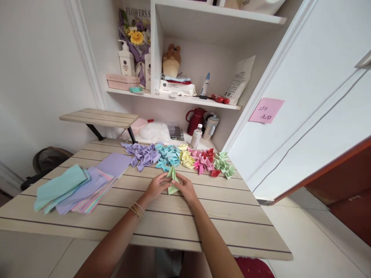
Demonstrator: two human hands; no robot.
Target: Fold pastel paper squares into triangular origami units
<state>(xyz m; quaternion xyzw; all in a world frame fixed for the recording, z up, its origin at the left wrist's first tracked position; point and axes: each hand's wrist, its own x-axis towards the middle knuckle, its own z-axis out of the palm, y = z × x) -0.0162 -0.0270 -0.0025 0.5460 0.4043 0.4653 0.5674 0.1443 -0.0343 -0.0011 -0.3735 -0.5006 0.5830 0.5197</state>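
Note:
Between my two hands is a folded light green origami paper (173, 189), pointed at its top and bottom ends, held just above the table. The fingers of my left hand (157, 186) grip its left side, and my right hand (184, 187) pinches the right side with the thumb across the front. Just beyond my hands, folded paper pieces lie grouped by colour: purple pieces (145, 155), blue pieces (169, 155), yellow pieces (187, 159), pink pieces (203, 161) with some red, and green pieces (224, 166).
Stacks of coloured paper sheets (62, 184) lie on the left of the slatted table (228, 208). A small raised shelf (98, 117) stands at the back left. Behind the folded pieces are a clear bottle (196, 138), a red jug (196, 121) and a tumbler (211, 127).

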